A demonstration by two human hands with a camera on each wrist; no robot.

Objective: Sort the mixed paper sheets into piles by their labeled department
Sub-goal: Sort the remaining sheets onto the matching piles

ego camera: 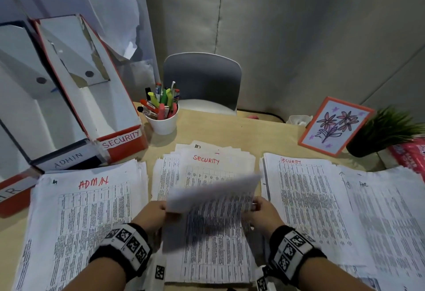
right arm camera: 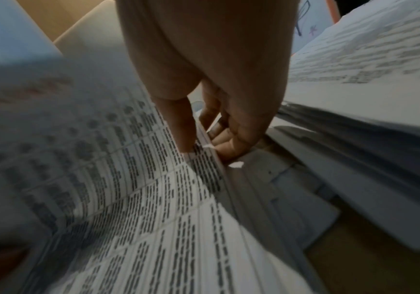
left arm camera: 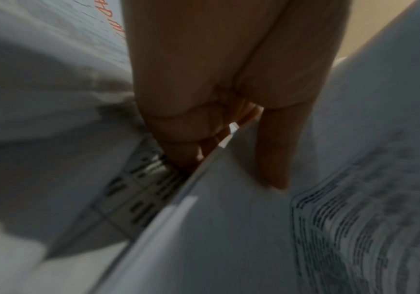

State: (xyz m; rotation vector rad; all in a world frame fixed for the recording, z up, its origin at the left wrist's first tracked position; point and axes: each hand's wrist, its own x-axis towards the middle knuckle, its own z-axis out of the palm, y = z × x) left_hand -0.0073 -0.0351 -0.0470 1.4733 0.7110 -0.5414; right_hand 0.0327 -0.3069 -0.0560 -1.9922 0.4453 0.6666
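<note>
Between both hands, thin curled sheet

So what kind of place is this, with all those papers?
Probably an office desk. Box files labeled SECURITY and ADMIN stand at the left, printed sheets lie in piles marked ADMIN and SECURITY, and a cup of markers stands behind them.

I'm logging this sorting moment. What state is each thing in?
Blurred printed sheet: lifted, curling, pinched at both side edges.
Left hand: pinching the sheet's left edge.
Right hand: pinching its right edge.
Red-lettered ADMIN paper pile: lying flat.
Red SECURITY file box: open-topped, standing.
White cup of markers: upright, full.
</note>
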